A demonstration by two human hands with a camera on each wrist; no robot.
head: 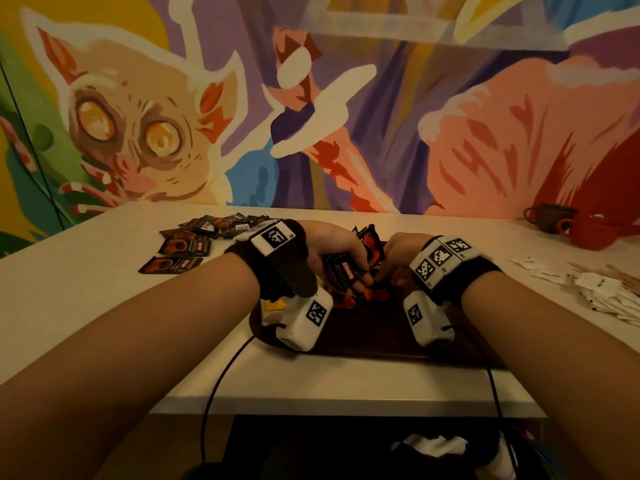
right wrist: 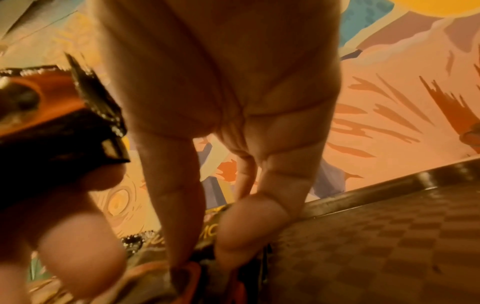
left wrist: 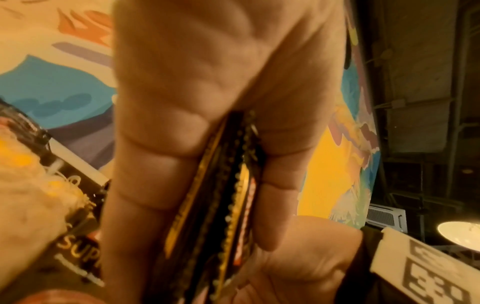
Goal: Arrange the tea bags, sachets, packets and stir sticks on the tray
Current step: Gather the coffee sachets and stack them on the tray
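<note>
My left hand [head: 358,271] hovers over the dark tray [head: 367,329] and grips a stack of black-and-red packets [head: 343,273] between thumb and fingers. The left wrist view shows the stack edge-on [left wrist: 207,216] in that hand [left wrist: 233,205]. My right hand [head: 384,277] is just to its right, fingers [right wrist: 179,216] bent down onto red packets [head: 375,294] lying near the tray's far edge; thumb and forefinger seem to pinch one [right wrist: 205,265]. More packets [head: 194,242] lie loose on the table at back left. White sachets [head: 609,296] and wooden stir sticks [head: 613,273] lie at the right.
Pale tea bags with yellow tags [head: 273,306] sit at the tray's left end under my left wrist. A brown cup [head: 547,216] and a red cup [head: 592,232] stand at the back right. Cables hang over the white table's front edge [head: 346,400].
</note>
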